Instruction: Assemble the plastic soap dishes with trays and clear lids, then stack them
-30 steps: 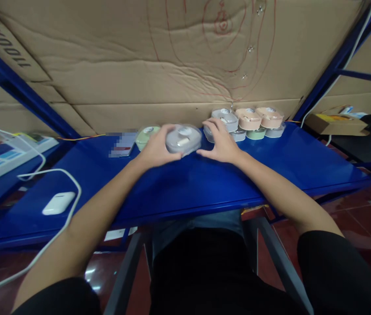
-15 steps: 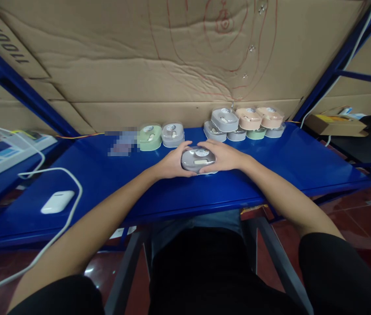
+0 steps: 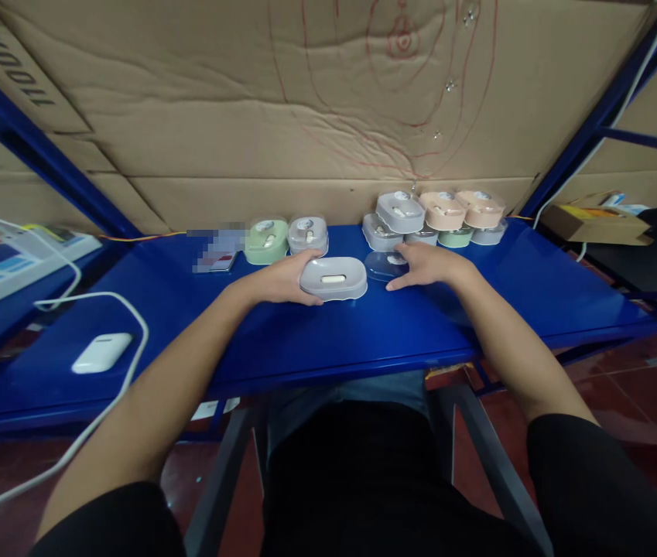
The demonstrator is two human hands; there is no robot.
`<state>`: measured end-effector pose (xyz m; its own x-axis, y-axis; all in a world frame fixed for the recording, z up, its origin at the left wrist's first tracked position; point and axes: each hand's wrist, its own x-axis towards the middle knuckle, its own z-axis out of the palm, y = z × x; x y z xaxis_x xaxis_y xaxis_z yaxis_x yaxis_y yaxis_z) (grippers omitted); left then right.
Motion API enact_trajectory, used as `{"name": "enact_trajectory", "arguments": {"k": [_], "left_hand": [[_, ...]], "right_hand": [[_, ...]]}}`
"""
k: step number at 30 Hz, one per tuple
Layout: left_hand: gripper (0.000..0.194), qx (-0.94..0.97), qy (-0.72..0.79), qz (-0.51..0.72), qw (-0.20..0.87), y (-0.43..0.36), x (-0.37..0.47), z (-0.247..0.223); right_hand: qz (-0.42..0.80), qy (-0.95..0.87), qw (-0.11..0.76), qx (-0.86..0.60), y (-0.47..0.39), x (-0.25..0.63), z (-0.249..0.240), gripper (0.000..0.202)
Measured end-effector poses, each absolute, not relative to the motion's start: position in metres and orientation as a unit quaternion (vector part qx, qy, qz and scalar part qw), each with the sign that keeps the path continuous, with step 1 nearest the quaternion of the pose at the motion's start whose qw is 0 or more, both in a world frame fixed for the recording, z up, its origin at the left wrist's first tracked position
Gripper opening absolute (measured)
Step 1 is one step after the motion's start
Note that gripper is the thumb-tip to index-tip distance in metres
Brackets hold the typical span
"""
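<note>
My left hand (image 3: 285, 278) grips the left side of an oval grey plastic box (image 3: 348, 290), with its thumb and fingers around the edge. The box's top is uncovered, and a small white bar sits in its middle. To the right, my right hand (image 3: 429, 265) has its thumb and fingers around the right edge of a see-through lid (image 3: 383, 268), low over the blue table. The lid and box are apart, with a narrow gap between them.
Behind my left hand stand a green lidded box (image 3: 266, 242) and a grey one (image 3: 308, 234). Stacked grey, peach (image 3: 443, 210) and green boxes stand back right. A white earphone case (image 3: 101, 353) and cable (image 3: 136, 356) lie left. Cardboard (image 3: 217, 116) walls the back.
The clear lid has come off the grey box. My right hand has moved right with the lid, while my left hand has shifted slightly left with the box.
</note>
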<state>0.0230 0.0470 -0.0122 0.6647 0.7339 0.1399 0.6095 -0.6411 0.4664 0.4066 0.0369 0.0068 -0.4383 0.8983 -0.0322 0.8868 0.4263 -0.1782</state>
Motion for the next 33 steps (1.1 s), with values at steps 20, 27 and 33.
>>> {"name": "enact_trajectory", "arguments": {"k": [20, 27, 33], "left_hand": [[0.125, 0.892, 0.330, 0.217, 0.221, 0.043, 0.042, -0.031], [0.109, 0.875, 0.402, 0.201, 0.181, 0.056, 0.026, -0.021], [0.103, 0.876, 0.432, 0.148, 0.156, 0.044, 0.029, -0.007]], "right_hand": [[0.088, -0.890, 0.227, -0.386, 0.000, 0.328, -0.013, 0.096], [0.138, -0.920, 0.204, -0.304, -0.018, 0.350, 0.014, 0.101], [0.146, -0.938, 0.112, -0.293, -0.023, 0.336, 0.007, 0.116]]}}
